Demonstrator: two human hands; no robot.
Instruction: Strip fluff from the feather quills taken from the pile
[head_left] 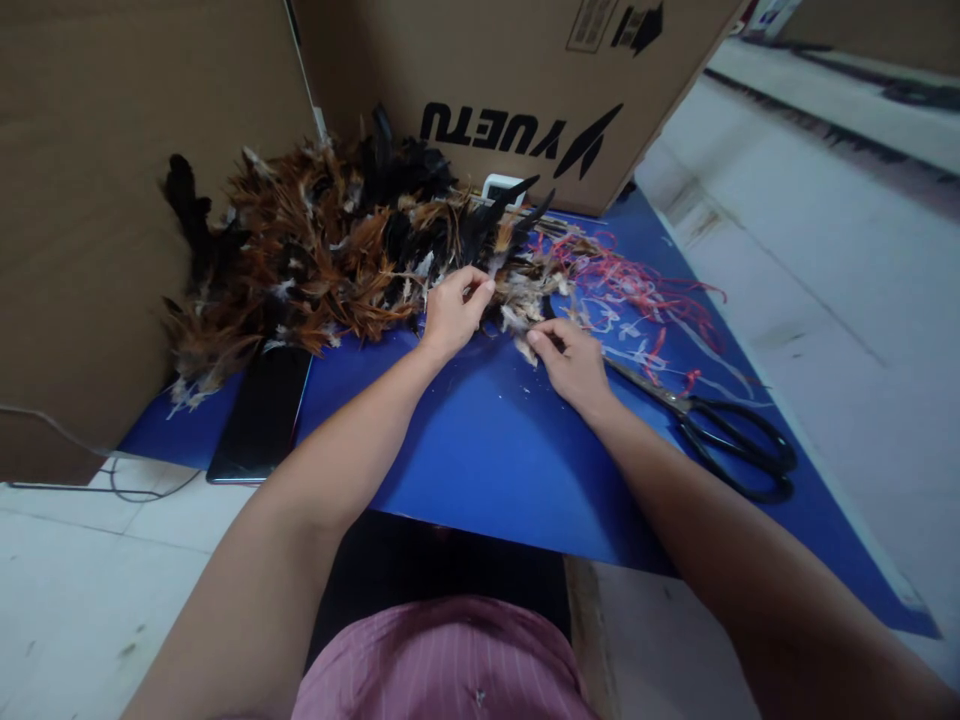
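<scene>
A big heap of brown and black feathers point(322, 250) spreads over the blue tabletop point(480, 440). At its right end, my left hand point(456, 312) pinches a feather point(504, 240) by its lower end, the tip pointing up. My right hand point(571, 365) has thumb and forefinger closed at a pale, fluffy feather point(519, 325) low on the table; the exact hold is partly hidden. Just right of that hand lie scissors point(682, 403) with black handles, their blades toward the feathers. Red and white strings point(637, 285) are tangled behind the right hand.
Large cardboard boxes point(517, 60) stand behind and at the left of the heap. A black flat device point(262, 420) lies under the feathers at front left. A small white device point(504, 188) sits against the back box. The table's right edge borders pale floor.
</scene>
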